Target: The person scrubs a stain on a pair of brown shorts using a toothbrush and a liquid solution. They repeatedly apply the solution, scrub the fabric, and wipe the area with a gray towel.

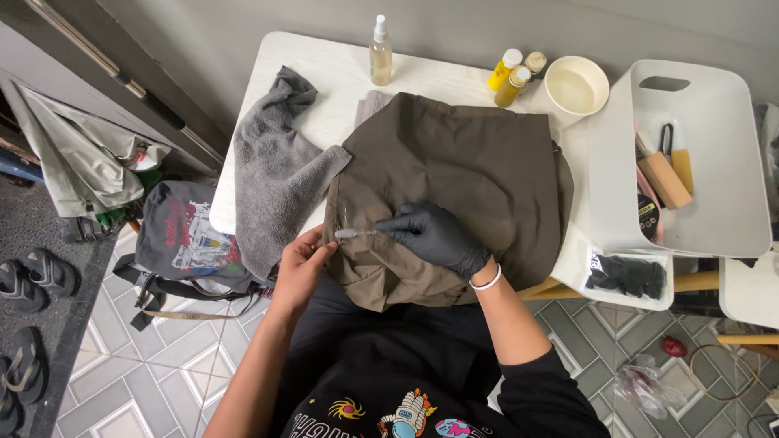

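Brown fabric bag (462, 170) lies flat across the middle of the white bench (324, 73), its lower edge hanging over the near edge. Right hand (438, 235), in a black glove, pinches a small grey brush (350, 234) between its fingers against the cloth. Bare left hand (302, 264) grips the bag's left edge. A grey towel (272, 174) drapes over the bench's left edge.

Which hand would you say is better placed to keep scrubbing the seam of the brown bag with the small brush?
Probably the right hand: gloved, it already holds the small brush on the brown bag. The bare left hand grips the bag's edge, steadying it.
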